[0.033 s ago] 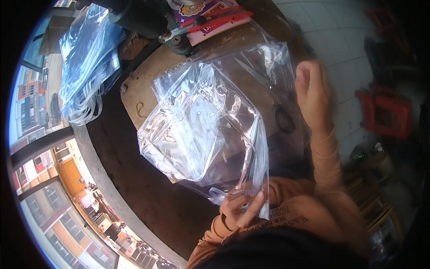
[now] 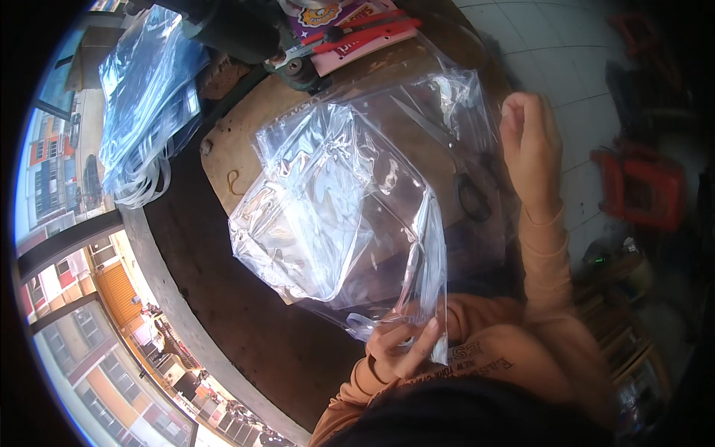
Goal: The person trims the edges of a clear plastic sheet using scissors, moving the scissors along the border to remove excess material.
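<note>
Clear plastic sheeting point(image 2: 320, 208), crumpled and shiny, spreads over the middle of the worktable, its near end folded into a narrow gathered strip. My left hand point(image 2: 398, 346) grips that near end close to my body, and a small clear loop point(image 2: 360, 323) sticks out beside the fingers. Off the table's right side, my right hand point(image 2: 530, 145) is raised with its fingers curled in towards the thumb; whatever they may hold cannot be made out. Between the two hands lie black-handled scissors point(image 2: 471, 197), seen through the plastic.
A dark machine part point(image 2: 238, 30) stands at the back. Beside it lie a red-handled tool point(image 2: 365, 31) and printed packets point(image 2: 335, 61). Clear bluish plastic pieces with straps point(image 2: 153, 104) hang in a pile at the far left. A red stool point(image 2: 644, 186) stands on the right.
My right hand has shifted slightly to the right and away from the plastic. My left hand and the sheeting stay in place.
</note>
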### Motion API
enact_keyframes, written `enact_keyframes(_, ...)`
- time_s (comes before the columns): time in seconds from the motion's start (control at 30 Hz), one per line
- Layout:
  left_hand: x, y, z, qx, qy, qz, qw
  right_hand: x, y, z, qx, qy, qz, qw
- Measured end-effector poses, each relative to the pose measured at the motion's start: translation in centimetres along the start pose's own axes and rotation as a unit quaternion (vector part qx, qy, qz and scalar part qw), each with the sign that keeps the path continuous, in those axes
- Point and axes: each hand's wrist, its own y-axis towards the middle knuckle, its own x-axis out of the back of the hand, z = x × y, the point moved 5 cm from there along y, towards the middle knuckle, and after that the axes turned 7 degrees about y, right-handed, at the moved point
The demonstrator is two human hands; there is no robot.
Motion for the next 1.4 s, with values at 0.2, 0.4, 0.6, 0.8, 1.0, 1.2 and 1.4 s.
enact_keyframes(0.2,-0.3,0.3,0.2,-0.022,0.004,0.013,1.0,7.6,-0.4,-6.1,-0.107,-0.252,-0.01,0.962)
enact_keyframes(0.4,-0.9,1.1,0.2,-0.038,0.012,0.004,0.999,7.0,-4.0,0.3,-0.127,0.049,0.046,0.99)
enact_keyframes(0.6,-3.3,1.8,-0.4,-0.03,0.091,-0.017,0.995,1.7,-7.9,5.8,-0.295,0.414,0.301,0.807)
enact_keyframes(0.8,-6.0,2.3,0.8,0.016,0.111,0.061,0.992,0.0,-9.1,4.0,-0.294,0.35,0.246,0.855)
enact_keyframes(1.0,-7.6,2.8,2.2,0.056,0.097,0.12,0.986,0.9,-8.2,3.4,-0.239,0.306,0.179,0.904)
enact_keyframes(1.2,-8.2,2.1,2.6,0.045,0.055,0.082,0.994,5.8,-5.9,-0.9,-0.244,0.339,0.011,0.909)
enact_keyframes(1.4,-8.4,2.0,2.6,0.03,0.036,0.054,0.997,1.6,-6.8,3.5,-0.181,0.252,0.207,0.928)
